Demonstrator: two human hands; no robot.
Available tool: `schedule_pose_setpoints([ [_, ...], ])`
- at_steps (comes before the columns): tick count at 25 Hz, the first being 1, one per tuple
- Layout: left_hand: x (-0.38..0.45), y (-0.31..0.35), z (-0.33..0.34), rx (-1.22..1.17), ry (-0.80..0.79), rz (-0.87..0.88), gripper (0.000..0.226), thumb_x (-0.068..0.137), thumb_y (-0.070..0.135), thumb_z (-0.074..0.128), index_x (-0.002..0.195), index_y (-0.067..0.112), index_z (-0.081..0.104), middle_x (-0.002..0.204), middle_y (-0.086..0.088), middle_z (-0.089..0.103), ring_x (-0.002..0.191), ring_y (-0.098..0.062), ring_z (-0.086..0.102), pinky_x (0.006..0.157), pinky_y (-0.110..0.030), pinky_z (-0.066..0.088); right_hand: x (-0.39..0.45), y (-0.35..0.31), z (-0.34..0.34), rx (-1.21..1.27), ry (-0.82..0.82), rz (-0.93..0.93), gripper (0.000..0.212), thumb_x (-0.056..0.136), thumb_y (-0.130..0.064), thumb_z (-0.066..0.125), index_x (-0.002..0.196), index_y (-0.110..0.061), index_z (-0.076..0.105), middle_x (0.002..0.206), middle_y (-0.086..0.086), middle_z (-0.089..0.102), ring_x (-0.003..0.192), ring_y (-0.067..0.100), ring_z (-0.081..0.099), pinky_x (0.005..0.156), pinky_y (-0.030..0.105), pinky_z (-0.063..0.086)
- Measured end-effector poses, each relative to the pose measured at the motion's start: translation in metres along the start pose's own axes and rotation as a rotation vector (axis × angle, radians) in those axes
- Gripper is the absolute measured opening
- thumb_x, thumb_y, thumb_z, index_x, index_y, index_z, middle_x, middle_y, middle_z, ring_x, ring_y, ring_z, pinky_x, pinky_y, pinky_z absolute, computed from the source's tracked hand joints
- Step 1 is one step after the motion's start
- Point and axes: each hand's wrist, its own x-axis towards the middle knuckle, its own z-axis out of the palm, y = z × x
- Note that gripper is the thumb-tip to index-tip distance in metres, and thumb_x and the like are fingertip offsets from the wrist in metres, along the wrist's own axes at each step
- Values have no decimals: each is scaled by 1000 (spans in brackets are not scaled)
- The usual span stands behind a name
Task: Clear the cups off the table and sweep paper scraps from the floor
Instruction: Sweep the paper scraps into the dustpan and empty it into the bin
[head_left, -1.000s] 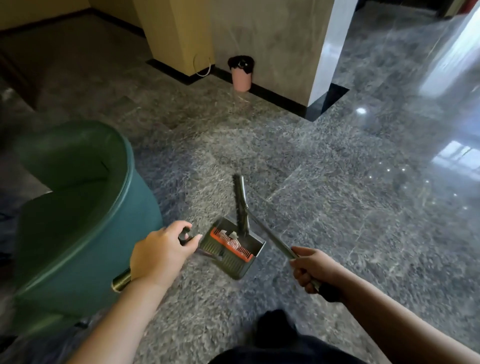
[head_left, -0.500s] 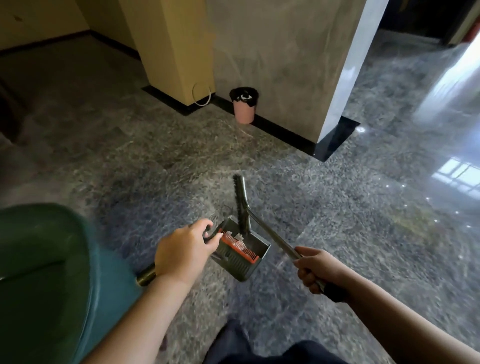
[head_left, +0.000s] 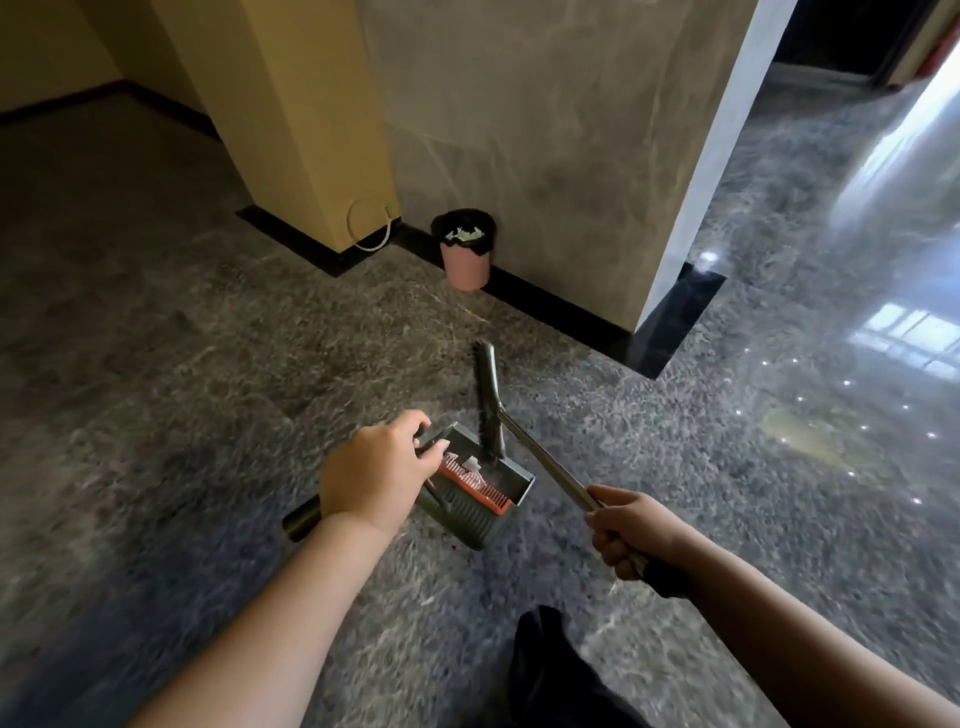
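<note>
In the head view, the dustpan (head_left: 475, 491) handle is gripped by the curled fingers of the left hand (head_left: 374, 475), the broom (head_left: 491, 410) handle by the right hand (head_left: 631, 530). Paper scraps (head_left: 470, 464) lie in the tilted pan; they could be spilled on the floor (head_left: 208, 389) before the bin (head_left: 465, 249) is reached.

The floor (head_left: 218, 364) is polished grey stone with pale veining, glossy enough on the right to mirror a bright window and small points of light. A yellowish stain (head_left: 810, 441) marks it there. A pink waste bin (head_left: 466, 260) with a black liner stands on the floor against the grey marble pillar (head_left: 545, 130) — crumpled paper shows in its mouth. A black skirting strip (head_left: 670, 332) runs round the pillar's foot, and a loop of pale cable (head_left: 370, 228) touches the floor beside the yellow wall (head_left: 291, 104).
</note>
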Motion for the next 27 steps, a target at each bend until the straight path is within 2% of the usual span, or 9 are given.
schedule_pose_setpoints([
  [4,114,3,18,18,50,-62,27,74,44,79,92,26,71,67,-3,70,59,-30,65,50,-24,35,75,-97,-24,-26,13,4,33,95,2,41,128,-1,42,55,3,35,36,9,31,35,14,23],
  [9,250,-12,40,-12,65,-48,27,74,42,80,92,24,72,66,-2,68,58,-29,64,50,-24,37,168,-198,-41,-44,5,16,31,95,1,41,117,-16,54,52,2,38,37,9,33,36,15,25],
  [13,373,-36,69,-26,52,-2,28,75,44,77,93,24,71,72,1,69,63,-26,63,52,-24,36,250,-276,-45,-42,0,17,28,94,1,42,118,-14,45,51,2,40,37,8,33,36,16,25],
  [15,440,-51,81,-28,60,30,28,76,43,77,94,23,71,72,0,69,63,-26,63,52,-24,36,295,-320,-45,-53,-1,-1,29,93,1,42,118,-13,47,50,1,41,37,8,34,37,16,26],
  [18,527,-63,83,-13,76,101,28,76,40,79,94,20,72,72,-2,69,64,-28,64,52,-24,38,346,-382,-46,-47,-7,-17,37,93,-1,44,119,-25,54,49,0,43,38,9,37,38,18,29],
  [20,591,-65,81,13,96,157,29,75,39,79,94,17,72,71,-3,69,61,-27,63,49,-24,40,380,-423,-52,-32,-5,-35,45,94,-2,45,127,-32,48,50,0,45,38,9,38,37,19,30],
  [22,652,-65,80,54,113,232,30,75,38,80,93,15,73,66,-3,68,52,-22,55,45,-20,32,412,-463,-63,-17,-16,-57,49,94,-2,46,128,-38,43,50,0,45,38,9,38,36,19,30],
  [25,746,-63,84,155,133,278,30,75,39,80,93,16,74,55,-1,61,44,-16,40,42,-13,19,467,-528,-87,-40,-33,-113,47,94,-1,45,118,-41,45,48,-1,45,37,9,37,37,18,29],
  [27,802,-59,89,207,148,280,28,71,37,84,87,16,74,48,-2,55,41,-17,36,43,-10,17,503,-575,-106,-81,-45,-137,52,94,1,42,126,-39,44,47,-1,45,36,9,36,38,17,30],
])
